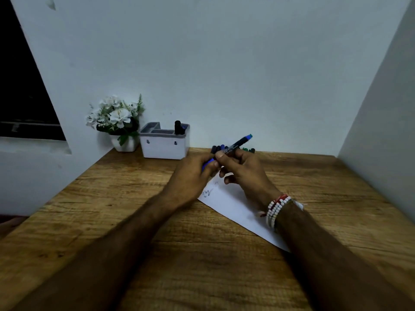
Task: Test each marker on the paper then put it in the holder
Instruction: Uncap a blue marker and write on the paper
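Both hands meet above the far end of the paper [231, 205], which lies on the wooden surface [157, 243] with faint scribbles near its far corner. Right hand [244, 173]: fingers closed around the barrel of a blue marker [235, 145], its tail end tilted up and away to the right. Left hand [193, 176]: fingers curled closed on the marker's near, blue end; cap on or off cannot be determined. More markers [219, 148] lie on the surface behind the hands. White holder [165, 144] stands near the wall, one dark marker [177, 127] upright in its right compartment. Potted white flowers [115, 120] sit just left of the holder.
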